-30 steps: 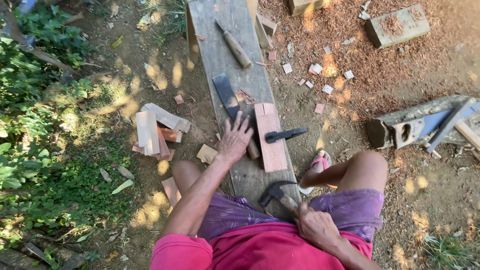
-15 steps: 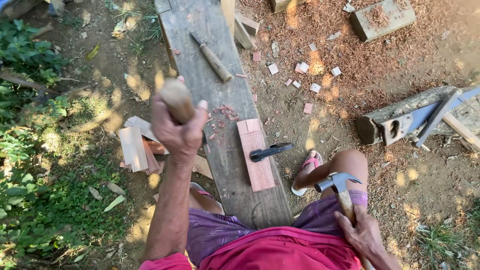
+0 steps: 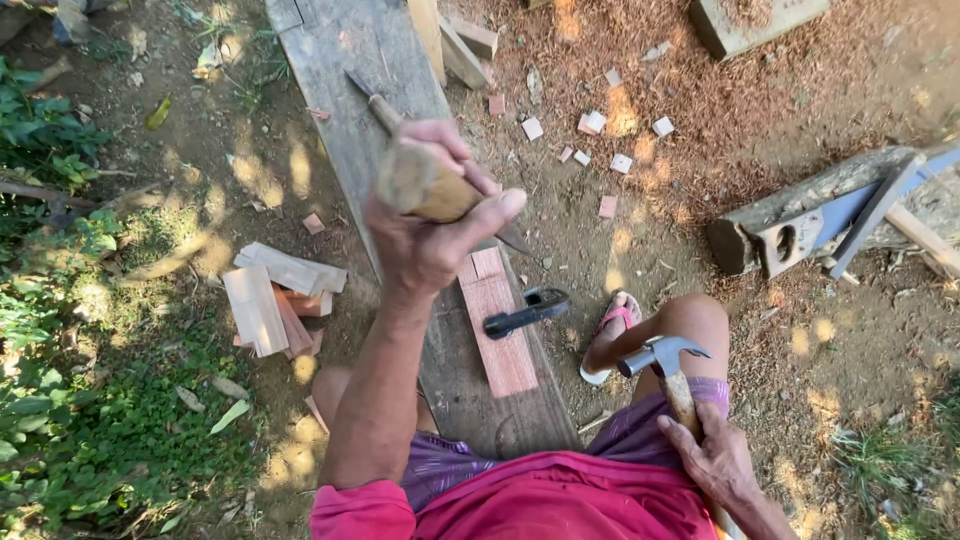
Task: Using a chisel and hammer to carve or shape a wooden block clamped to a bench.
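Person sits astride a long grey plank [image 3: 340, 90], the work surface, laid over dirt and sawdust. Grass and weeds along the left side.

To the right, well apart from the plank, a squared log [image 3: 800, 215] with a slot cut in its end lies on the sawdust. A concrete block [image 3: 760, 20] sits at the top edge.

Left of the plank, on the ground, a small stack of cut boards [image 3: 275, 295], pale and reddish, lying loosely across each other.

On the plank, just ahead of the person's lap, a reddish wood piece [image 3: 500, 330] lies flat along the grain. A dark clamp [image 3: 525, 312] lies at its right edge, partly overhanging the plank. Farther up the plank, another wooden-handled tool [image 3: 375, 100] rests at an angle.

Left hand [image 3: 430, 225] is raised above the plank, fingers wrapped tight around a round wooden chisel handle [image 3: 420, 185], thumb stretched out to the right. The chisel's blade [image 3: 515, 240] shows below the hand, slanting down toward the top of the reddish piece; contact not clear.

Right hand [image 3: 715, 460] low by the right thigh, fingers closed on the shaft of a claw hammer [image 3: 660, 357], head up, over the knee.

Pink sandal [image 3: 612, 335] on the right foot. Small square offcuts [image 3: 595, 125] scattered on the sawdust beyond.
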